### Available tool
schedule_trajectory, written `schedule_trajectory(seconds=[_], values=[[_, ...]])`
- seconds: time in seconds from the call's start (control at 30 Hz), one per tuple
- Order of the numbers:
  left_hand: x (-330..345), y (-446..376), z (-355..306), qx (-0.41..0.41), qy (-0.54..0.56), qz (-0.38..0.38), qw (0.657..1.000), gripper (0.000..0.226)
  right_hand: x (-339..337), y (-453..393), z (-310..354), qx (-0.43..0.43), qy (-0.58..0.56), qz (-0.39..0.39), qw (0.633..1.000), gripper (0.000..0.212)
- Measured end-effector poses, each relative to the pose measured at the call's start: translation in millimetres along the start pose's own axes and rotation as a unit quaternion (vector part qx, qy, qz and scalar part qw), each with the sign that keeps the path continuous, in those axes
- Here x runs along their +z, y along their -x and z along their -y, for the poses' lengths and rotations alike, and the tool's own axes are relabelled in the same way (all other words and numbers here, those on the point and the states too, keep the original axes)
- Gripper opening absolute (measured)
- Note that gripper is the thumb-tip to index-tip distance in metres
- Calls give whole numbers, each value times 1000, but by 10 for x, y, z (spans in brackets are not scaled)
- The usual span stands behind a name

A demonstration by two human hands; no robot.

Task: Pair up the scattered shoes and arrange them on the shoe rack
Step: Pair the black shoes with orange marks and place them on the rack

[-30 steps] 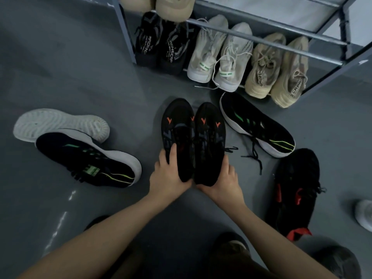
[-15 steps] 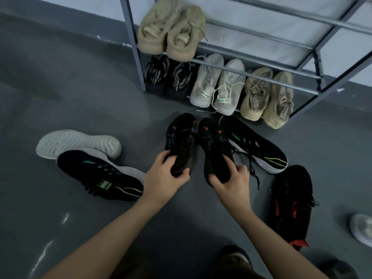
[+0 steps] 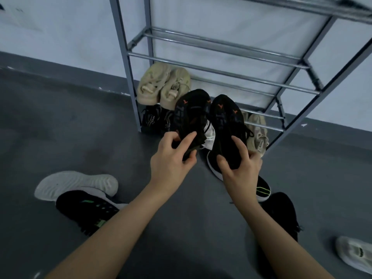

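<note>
Both bare forearms reach forward from the near edge, hands side by side but apart. Left hand (image 3: 171,158), fingers curled, grips the heel of a black shoe with orange marks (image 3: 190,115); right hand (image 3: 240,168) likewise grips the heel of the matching black shoe (image 3: 226,125). Both shoes are held off the floor, toes pointing far, just in front of the metal shoe rack (image 3: 221,57). A beige pair (image 3: 163,85) sits on a low tier at left. On the near-left floor lie a white shoe (image 3: 76,184) and a black shoe with green stripes (image 3: 88,210).
</note>
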State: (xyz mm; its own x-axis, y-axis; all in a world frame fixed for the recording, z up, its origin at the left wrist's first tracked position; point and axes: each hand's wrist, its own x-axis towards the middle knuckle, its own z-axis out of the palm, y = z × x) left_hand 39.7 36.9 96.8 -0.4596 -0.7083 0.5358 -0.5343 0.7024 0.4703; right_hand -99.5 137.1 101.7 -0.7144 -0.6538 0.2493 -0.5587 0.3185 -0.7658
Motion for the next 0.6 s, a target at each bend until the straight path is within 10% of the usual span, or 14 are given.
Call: schedule_trajectory(seconds=[0.6], values=[[1097, -1494, 294, 37, 14, 12, 999, 35, 677, -1622, -161, 25, 61, -82, 994, 56]])
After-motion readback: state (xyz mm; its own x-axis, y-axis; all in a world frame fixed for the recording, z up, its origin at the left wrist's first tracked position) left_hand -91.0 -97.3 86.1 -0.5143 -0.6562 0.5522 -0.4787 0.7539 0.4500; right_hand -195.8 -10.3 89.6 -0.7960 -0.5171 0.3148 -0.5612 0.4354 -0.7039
